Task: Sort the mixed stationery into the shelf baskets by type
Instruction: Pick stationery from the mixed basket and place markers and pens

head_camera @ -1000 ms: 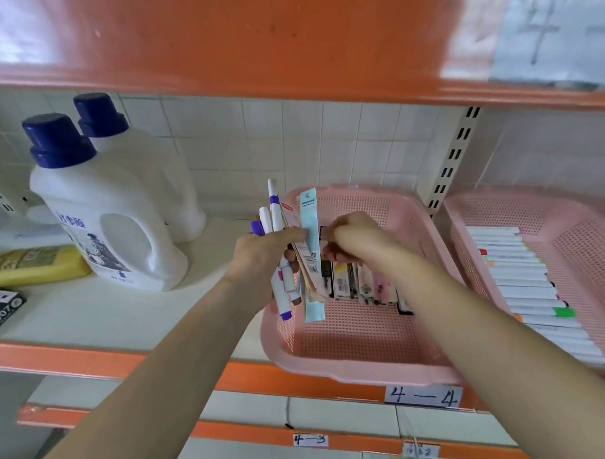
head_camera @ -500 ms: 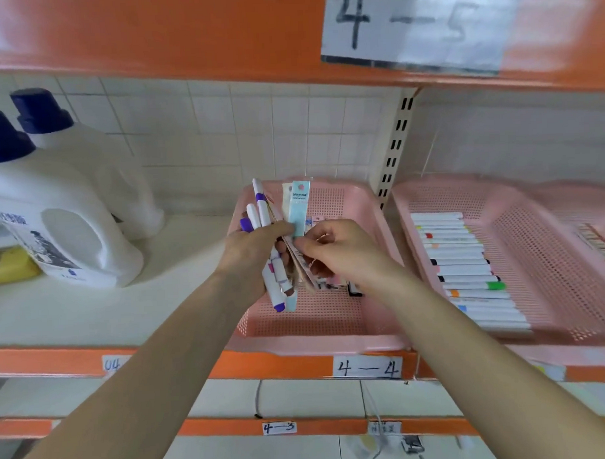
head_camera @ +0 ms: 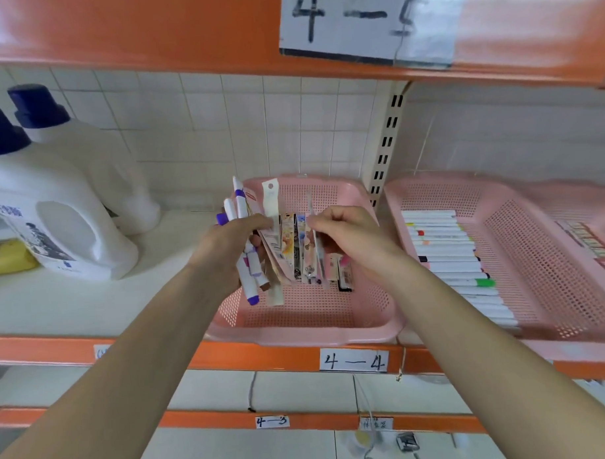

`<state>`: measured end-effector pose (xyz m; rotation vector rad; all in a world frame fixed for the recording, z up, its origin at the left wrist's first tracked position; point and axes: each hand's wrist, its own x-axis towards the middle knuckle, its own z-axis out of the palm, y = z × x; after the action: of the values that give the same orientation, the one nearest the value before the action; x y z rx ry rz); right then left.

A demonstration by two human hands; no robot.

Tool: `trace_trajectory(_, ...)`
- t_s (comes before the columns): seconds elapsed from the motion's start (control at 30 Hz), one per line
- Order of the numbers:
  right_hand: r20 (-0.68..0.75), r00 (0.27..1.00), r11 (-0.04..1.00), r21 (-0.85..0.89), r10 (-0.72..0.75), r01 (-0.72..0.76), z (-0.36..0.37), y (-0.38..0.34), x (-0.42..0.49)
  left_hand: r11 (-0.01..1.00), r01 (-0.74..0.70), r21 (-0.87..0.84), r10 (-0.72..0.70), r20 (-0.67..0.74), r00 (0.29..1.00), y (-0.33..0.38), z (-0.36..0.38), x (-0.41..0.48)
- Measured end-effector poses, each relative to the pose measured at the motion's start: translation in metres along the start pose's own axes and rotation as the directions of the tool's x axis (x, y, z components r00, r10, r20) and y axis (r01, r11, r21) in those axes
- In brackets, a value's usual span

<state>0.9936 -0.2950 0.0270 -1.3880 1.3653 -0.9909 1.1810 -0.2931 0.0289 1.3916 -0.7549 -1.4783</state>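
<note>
Left hand [head_camera: 226, 245] grips markers [head_camera: 240, 211] & packets [head_camera: 288, 243] over the middle basket [head_camera: 298, 336]; right hand [head_camera: 346, 234] pinches one of the packets by its top. Basket at 3 o'clock [head_camera: 536, 272] already holds a row of pens [head_camera: 446, 255], so approx. midway, w/ this handful left to sort.

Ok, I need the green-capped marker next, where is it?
Head view, right side: the green-capped marker lies in the middle pink basket, near the front of the white marker row.

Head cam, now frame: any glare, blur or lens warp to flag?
Head view: glare washes out the right part of the 4-5 label; wide-angle warp bows the orange shelf beams; the far-right basket is soft; left hand, right hand and the packets they hold are reasonably sharp.
</note>
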Motion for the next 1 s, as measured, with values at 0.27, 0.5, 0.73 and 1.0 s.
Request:
trace_trajectory(0.27,0.035,0.999,0.945,-0.328,0.02,-0.008,0.035,0.007,0.059,1.0,0.009,-0.01,-0.01,-0.058,0.998,0.013,-0.024,0.017)
trace_trajectory(0.5,0.016,1.0,0.739,-0.674,0.009,0.004,0.067,0.024,0.098,0.999,0.019,-0.044,-0.023,-0.089,0.996,0.011,-0.025,0.026)
trace_trajectory(0.73,0.034,0.999,0.724,-0.69,0.007,0.018,0.064,0.022,0.095,0.999,0.002,-0.037,-0.005,-0.093,0.996,0.013,-0.019,0.026)
trace_trajectory(1.0,0.117,0.993,0.998,-0.066,-0.011,0.018,0.029,-0.009,0.028,0.999,-0.003,-0.05,0.002,-0.02,1.0,0.007,0.002,0.019)
